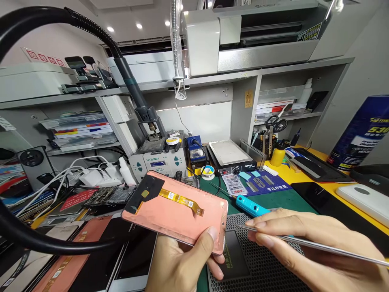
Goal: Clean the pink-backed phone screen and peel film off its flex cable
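My left hand (190,259) grips a phone screen panel (179,209) by its lower right edge, thumb on top and fingers beneath. The panel's copper-pink back faces me, with a gold flex cable (178,198) running across it and a black section at its left end. Between the thumb and fingers of my right hand (310,243) is a thin metal tool (328,247), its tip pointing left, just right of the panel and apart from it. A blue-handled tool (251,206) lies on the green mat behind my right hand.
A black perforated mat (264,267) lies under my hands. Phones and panels (133,259) cover the left side. Behind stand a hot-air station (161,162) and a heating plate (229,153). A black hose (91,28) arches at the left; a blue spray can (361,134) stands right.
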A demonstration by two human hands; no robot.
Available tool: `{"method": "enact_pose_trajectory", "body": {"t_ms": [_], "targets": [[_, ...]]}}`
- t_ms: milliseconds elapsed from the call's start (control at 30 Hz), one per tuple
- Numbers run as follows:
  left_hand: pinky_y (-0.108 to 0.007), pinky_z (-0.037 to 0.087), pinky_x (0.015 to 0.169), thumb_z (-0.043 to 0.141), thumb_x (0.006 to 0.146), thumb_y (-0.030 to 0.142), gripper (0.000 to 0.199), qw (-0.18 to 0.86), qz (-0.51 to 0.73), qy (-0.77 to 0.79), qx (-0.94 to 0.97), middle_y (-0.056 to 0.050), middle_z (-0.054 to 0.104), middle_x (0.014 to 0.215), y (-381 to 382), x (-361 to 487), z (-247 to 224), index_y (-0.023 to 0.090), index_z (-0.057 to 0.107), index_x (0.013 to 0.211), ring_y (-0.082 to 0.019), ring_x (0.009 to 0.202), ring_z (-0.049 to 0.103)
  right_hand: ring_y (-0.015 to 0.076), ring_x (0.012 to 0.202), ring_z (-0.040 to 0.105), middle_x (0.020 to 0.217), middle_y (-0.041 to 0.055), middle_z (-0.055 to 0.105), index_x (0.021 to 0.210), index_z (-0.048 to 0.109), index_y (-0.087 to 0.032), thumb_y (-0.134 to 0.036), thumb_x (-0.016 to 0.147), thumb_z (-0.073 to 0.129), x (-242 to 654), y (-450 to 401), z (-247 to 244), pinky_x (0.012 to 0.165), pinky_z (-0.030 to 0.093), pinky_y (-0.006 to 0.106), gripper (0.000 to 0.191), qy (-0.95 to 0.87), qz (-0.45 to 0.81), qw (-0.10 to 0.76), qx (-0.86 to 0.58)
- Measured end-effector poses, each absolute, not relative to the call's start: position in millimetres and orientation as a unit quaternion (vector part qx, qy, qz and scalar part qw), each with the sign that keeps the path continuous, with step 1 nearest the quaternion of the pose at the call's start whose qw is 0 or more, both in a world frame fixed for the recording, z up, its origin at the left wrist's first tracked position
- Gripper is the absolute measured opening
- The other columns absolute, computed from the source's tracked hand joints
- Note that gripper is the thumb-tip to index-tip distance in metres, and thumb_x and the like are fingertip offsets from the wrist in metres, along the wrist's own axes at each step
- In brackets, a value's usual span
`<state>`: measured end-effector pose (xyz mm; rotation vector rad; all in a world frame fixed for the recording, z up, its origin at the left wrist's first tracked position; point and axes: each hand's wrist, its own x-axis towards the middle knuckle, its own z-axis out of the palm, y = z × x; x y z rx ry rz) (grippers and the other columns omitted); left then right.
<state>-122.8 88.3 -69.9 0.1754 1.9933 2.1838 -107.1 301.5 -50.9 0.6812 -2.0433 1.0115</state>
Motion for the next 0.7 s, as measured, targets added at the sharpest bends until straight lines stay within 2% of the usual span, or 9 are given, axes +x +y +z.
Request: {"method": "enact_pose_trajectory", "body": {"t_ms": [100, 267, 433, 700], "targets": [[-0.025, 0.055, 0.048, 0.069, 0.082, 0.034, 0.026, 0.062, 0.744, 0.662, 0.068, -0.005, 0.065, 0.064, 91.4, -124.0, -68.7, 0.012, 0.071, 0.07, -0.016, 0.054, 0.063, 0.0115, 0.07, 0.078, 0.082, -0.0103, 0.081, 0.088, 0.077, -0.036, -0.019, 0.077, 0.074, -106.7, 302.2, -50.6, 0.073, 0.06, 0.007, 0.02, -0.795, 0.426, 0.356, 0.244], [-0.025, 0.056, 0.049, 0.068, 0.084, 0.033, 0.027, 0.076, 0.741, 0.66, 0.1, -0.006, 0.065, 0.067, 91.0, -126.8, -67.2, 0.011, 0.07, 0.069, -0.016, 0.057, 0.063, 0.0109, 0.071, 0.078, 0.081, -0.0101, 0.081, 0.085, 0.077, -0.034, -0.022, 0.078, 0.076, -107.8, 301.7, -51.4, 0.073, 0.06, 0.008, 0.014, -0.801, 0.445, 0.32, 0.242], [-0.026, 0.056, 0.051, 0.068, 0.085, 0.031, 0.024, 0.071, 0.741, 0.661, 0.095, -0.005, 0.067, 0.066, 88.5, -125.3, -67.2, 0.011, 0.071, 0.072, -0.017, 0.055, 0.065, 0.0114, 0.077, 0.078, 0.087, -0.0108, 0.081, 0.095, 0.076, -0.037, -0.019, 0.079, 0.075, -107.9, 301.1, -52.1, 0.079, 0.058, 0.008, 0.024, -0.8, 0.434, 0.307, 0.28], [-0.027, 0.056, 0.052, 0.067, 0.085, 0.029, 0.025, 0.073, 0.744, 0.656, 0.106, -0.006, 0.067, 0.067, 90.0, -124.4, -67.2, 0.011, 0.069, 0.068, -0.017, 0.055, 0.065, 0.0096, 0.075, 0.078, 0.087, -0.0089, 0.081, 0.098, 0.076, -0.033, -0.012, 0.075, 0.075, -107.9, 297.9, -48.7, 0.08, 0.055, 0.004, 0.03, -0.792, 0.421, 0.318, 0.309]]}}
